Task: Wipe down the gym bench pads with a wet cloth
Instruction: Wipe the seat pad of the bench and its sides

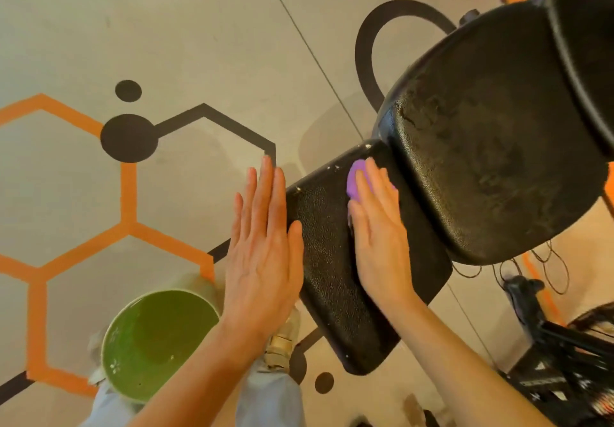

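A black textured seat pad of the gym bench runs diagonally through the middle of the head view. Behind it rises a larger, worn black back pad. My right hand lies flat on the seat pad, fingers pressed on a purple cloth near the pad's far end. Most of the cloth is hidden under the fingers. My left hand is flat with fingers straight and together, at the seat pad's left edge, thumb touching the pad, holding nothing.
A green bucket with water stands on the floor at lower left, next to my feet. The floor carries orange and black hexagon markings. Black equipment and cables lie at lower right, beside the bench.
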